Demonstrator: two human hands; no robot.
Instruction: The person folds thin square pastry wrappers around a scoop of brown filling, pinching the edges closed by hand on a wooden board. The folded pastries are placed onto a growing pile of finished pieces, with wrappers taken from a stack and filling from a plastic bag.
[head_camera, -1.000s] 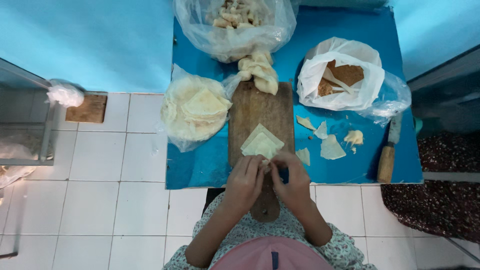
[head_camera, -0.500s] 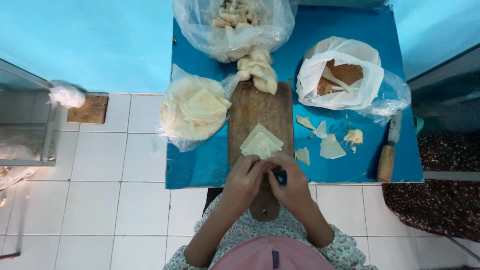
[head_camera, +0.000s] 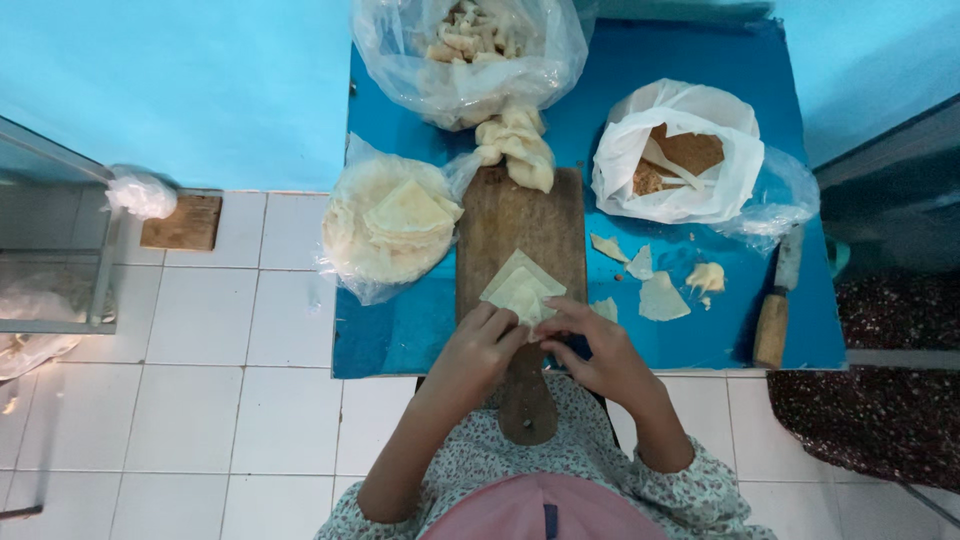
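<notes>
Just one camera here, sitting on the person's head and looking almost straight down, fairly high up, taking in the whole blue table (head_camera: 400, 340), the white tiled floor (head_camera: 180, 400) and both forearms below.

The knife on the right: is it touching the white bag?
Apart. The head view shows the knife lying at the table's right edge, with bare blue tabletop between it and the white bag.

You have three plastic bags on the blue table (head_camera: 400, 340): a clear bag (head_camera: 465, 55) at the far edge, a white bag (head_camera: 680, 150) to its right, and a clear bag of flat sheets (head_camera: 385, 225) on the left.
</notes>
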